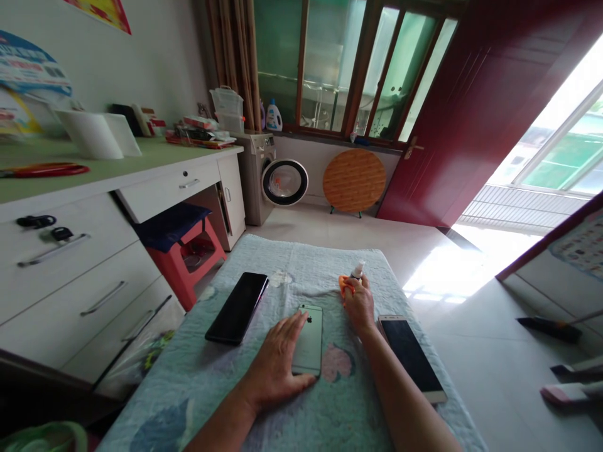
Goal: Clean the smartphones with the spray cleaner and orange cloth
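A silver-grey smartphone lies back side up on the quilted cloth. My left hand grips it from the left, fingers along its upper part and thumb at its lower edge. Farther right, my right hand is closed around a small spray bottle with a whitish top, together with an orange cloth; most of the bottle is hidden by the fingers. To the left lies a large black smartphone, dark screen up. Beside my right forearm rests a white-framed smartphone, also screen up.
A pale blue quilted cloth covers the table. A white desk and a red stool stand left. Behind are a washing machine with its door open, a round wooden tabletop and a red door.
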The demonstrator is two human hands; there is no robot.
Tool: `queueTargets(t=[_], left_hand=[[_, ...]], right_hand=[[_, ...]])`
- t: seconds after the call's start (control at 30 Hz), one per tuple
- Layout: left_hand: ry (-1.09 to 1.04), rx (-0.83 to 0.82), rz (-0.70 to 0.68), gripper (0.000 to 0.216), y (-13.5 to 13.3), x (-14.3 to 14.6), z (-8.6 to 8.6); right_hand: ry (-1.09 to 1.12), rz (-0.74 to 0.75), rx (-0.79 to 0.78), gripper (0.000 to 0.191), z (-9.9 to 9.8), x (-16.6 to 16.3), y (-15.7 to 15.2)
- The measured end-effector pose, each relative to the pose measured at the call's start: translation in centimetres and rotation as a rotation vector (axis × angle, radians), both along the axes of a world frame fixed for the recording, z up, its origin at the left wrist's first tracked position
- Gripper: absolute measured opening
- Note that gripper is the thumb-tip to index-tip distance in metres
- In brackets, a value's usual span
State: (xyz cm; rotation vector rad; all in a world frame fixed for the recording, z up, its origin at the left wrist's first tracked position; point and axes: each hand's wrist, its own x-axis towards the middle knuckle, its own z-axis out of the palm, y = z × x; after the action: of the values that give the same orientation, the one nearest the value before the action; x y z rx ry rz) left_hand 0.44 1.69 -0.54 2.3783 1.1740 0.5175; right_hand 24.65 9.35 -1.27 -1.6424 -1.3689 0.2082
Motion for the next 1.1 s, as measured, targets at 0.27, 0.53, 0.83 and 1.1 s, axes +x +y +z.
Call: queueTargets(t=[0.27, 0.53, 0.83, 1.1], left_hand=[[-0.023, 0.123, 0.118, 0.116, 0.0, 0.4, -1.7], [-0.007, 0.223, 0.153, 0.100, -0.6, 1.3, -2.4], [0.052, 0.097, 0.175, 0.099, -0.6, 1.2, -1.0], [0.053, 0.103, 0.187, 0.096, -0.5, 1.2, -1.3]], right_hand=[[-0.019, 0.116, -0.094, 0.020, 3.7, -2.9, -5.2], [-0.186, 0.284, -0.240, 0.008, 1.6, -7.7, -8.2], [-0.512, 0.174, -0.181, 0.048, 3.4, -2.3, -3.2], [-0.430, 0.137, -0.189, 0.033, 1.3, 0.3, 0.5]])
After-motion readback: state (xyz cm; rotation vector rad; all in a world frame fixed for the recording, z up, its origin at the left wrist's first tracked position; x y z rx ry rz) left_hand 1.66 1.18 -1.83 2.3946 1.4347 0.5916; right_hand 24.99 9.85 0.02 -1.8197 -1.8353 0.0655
